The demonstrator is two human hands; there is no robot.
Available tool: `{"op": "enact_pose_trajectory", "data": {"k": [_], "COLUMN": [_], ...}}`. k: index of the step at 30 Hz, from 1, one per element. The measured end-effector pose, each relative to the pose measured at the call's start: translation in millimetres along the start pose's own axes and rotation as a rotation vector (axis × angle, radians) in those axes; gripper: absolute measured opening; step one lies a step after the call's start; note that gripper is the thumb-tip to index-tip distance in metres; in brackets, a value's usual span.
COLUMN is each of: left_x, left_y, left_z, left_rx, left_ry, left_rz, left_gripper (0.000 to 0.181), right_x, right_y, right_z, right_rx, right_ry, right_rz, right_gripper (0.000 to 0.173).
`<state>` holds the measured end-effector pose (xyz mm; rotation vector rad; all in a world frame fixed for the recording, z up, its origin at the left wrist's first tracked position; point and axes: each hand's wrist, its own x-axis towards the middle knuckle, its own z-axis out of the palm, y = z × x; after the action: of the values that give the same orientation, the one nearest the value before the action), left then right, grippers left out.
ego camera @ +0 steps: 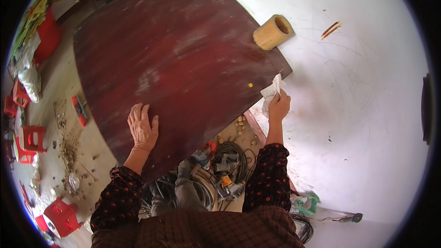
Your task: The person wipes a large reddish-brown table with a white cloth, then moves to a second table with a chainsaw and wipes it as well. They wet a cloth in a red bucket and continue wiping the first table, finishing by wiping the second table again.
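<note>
A dark red wooden table [179, 65] with whitish smears across its top fills the middle of the view. My left hand [143, 127] lies on its near left part, palm down, fingers apart, holding nothing. At the table's right edge, my right hand [279, 105] grips a crumpled white tissue [272, 91], which hangs partly beyond the edge. A small yellow bit [250, 85] lies on the tabletop left of the tissue. Farther back, a bamboo cup [268, 34] stands at the right edge near the wall.
A white wall [361, 110] with scuff marks rises on the right. Power tools and coiled cable [229, 162] lie on the floor by my legs. Red plastic stools [62, 217], a red brush head [79, 111] and scattered dirt [69, 148] are on the left.
</note>
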<state>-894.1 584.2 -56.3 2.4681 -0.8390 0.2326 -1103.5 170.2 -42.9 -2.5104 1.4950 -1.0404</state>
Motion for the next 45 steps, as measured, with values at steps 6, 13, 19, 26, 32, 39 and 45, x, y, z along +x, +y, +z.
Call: {"op": "enact_pose_trajectory", "data": {"k": [6,13,19,26,32,39,45], "left_x": [9,12,19,16,15,16,15], "left_y": [2,6,11,5,5,8,5], "left_z": [29,28,26,30,32,26,28], "left_rx": [0.199,0.225,0.255,0.249,0.261,0.222,0.234], "left_ry": [-0.052,-0.119,-0.152,-0.145,-0.144,-0.172,-0.171], "left_rz": [-0.06,0.0,-0.002,-0.029,-0.021,-0.037,-0.025], "left_gripper": [0.045,0.049,0.051,0.051,0.053,0.055,0.056], "right_x": [116,156,114,8,137,187,217], "right_y": [63,95,37,-108,17,-32,-55], "right_z": [37,116,128,87,107,180,193], "right_rx": [-0.036,-0.26,0.092,0.601,0.186,0.143,0.115], "right_ry": [0.066,-0.056,0.066,-0.307,0.065,-0.111,0.086], "right_rz": [0.136,-0.078,-0.289,-0.65,-0.125,0.033,-0.064], "right_gripper": [0.029,0.03,0.032,0.023,0.022,0.029,0.033]}}
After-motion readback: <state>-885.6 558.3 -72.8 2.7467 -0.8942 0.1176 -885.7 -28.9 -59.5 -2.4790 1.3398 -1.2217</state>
